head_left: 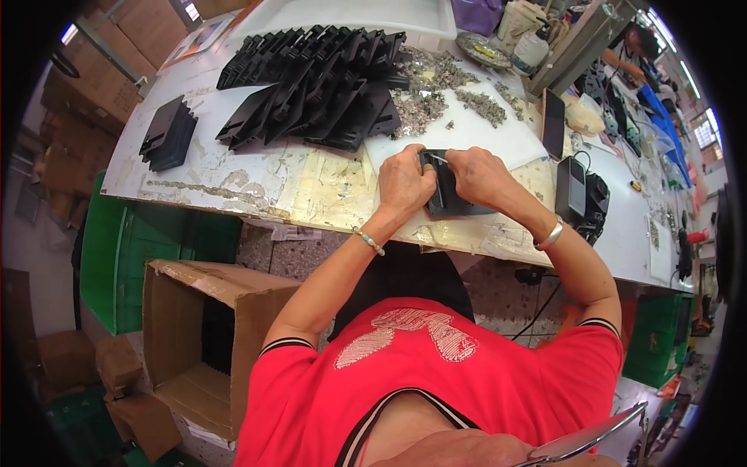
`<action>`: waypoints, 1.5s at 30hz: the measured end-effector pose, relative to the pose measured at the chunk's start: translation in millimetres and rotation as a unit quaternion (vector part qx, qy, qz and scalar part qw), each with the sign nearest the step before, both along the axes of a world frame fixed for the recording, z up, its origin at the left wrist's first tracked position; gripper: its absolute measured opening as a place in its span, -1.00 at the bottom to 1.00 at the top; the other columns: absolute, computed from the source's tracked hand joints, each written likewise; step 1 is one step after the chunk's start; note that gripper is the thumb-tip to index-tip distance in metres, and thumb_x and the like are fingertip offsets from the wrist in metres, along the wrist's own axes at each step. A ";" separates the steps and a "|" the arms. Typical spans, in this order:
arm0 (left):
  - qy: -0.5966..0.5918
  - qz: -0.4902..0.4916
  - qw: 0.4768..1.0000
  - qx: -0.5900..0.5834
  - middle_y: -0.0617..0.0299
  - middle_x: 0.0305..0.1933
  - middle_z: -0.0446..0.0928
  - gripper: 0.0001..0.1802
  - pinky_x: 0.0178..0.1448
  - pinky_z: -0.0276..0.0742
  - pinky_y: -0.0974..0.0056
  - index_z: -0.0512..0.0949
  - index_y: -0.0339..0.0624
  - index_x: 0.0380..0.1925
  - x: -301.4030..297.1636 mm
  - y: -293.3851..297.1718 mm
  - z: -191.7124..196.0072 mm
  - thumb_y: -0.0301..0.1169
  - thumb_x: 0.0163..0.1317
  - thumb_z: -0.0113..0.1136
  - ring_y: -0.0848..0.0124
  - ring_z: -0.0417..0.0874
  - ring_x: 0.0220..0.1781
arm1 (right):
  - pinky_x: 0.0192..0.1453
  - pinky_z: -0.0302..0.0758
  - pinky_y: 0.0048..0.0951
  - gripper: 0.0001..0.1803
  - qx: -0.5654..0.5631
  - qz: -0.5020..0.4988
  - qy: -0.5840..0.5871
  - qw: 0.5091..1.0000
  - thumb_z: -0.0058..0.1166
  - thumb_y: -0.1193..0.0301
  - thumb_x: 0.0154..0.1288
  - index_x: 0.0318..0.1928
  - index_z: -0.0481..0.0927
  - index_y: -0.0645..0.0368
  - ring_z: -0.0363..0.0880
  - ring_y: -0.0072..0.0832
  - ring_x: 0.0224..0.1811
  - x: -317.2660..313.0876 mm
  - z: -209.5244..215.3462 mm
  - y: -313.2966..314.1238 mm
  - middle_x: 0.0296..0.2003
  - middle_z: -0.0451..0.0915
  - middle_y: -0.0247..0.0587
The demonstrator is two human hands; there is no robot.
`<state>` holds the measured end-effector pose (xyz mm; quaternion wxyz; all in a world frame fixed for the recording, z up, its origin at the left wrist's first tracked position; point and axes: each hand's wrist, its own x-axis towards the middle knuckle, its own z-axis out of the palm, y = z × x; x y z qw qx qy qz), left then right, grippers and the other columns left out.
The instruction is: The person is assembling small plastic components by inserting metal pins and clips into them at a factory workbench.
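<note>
A flat black plastic part [450,201] lies at the table's front edge. My left hand [405,183] grips its left side, fingers curled and thumb on top. My right hand [481,177] is closed in a pinch over its far end. A thin pale sliver [438,159] shows at the right fingertips; its kind is too small to make out. Beyond my hands, small shiny metal pieces [419,113] are heaped on a white sheet [510,144]. Many similar black plastic parts [311,93] are piled to the left, with a smaller stack [167,136] farther left.
A white tray [424,17] stands at the back beside a bottle [531,51]. At right are a phone [553,123] and a dark boxy device [572,188]. An open cardboard box [253,311] and a green crate [117,257] sit below left. Another person [640,47] works far right.
</note>
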<state>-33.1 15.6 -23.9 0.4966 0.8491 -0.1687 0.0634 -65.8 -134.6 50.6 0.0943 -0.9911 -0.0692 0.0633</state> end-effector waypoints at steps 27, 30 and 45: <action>-0.023 0.010 0.998 0.053 0.12 -0.63 0.55 -0.64 -0.34 0.51 0.16 0.63 -0.33 -0.16 0.0 -3.4 -4.2 -0.46 -0.02 0.26 0.22 0.62 -0.55 | -0.05 0.59 -0.08 -0.77 0.015 -0.014 0.066 0.998 0.05 0.43 0.12 -0.27 0.67 0.29 0.67 0.03 -0.13 16.1 0.1 13.2 -0.28 0.67 0.17; -0.028 0.017 0.998 0.047 0.12 -0.64 0.54 -0.66 -0.36 0.49 0.15 0.63 -0.33 -0.19 0.0 -4.5 -7.4 -0.44 -0.01 0.28 0.22 0.60 -0.57 | -0.05 0.60 -0.10 -0.77 0.008 -0.001 0.067 0.998 0.05 0.43 0.10 -0.28 0.67 0.29 0.68 0.02 -0.13 17.6 14.8 18.8 -0.28 0.68 0.14; -0.052 0.009 0.999 0.008 0.11 -0.61 0.54 -0.65 -0.31 0.51 0.17 0.64 -0.34 -0.16 2.7 -3.3 -11.3 -0.40 0.03 0.26 0.24 0.59 -0.54 | -0.15 0.58 -0.07 -0.81 -0.013 0.068 -0.045 0.997 0.01 0.41 0.23 -0.32 0.63 0.25 0.67 0.03 -0.24 1.7 -6.2 0.0 -0.34 0.66 0.10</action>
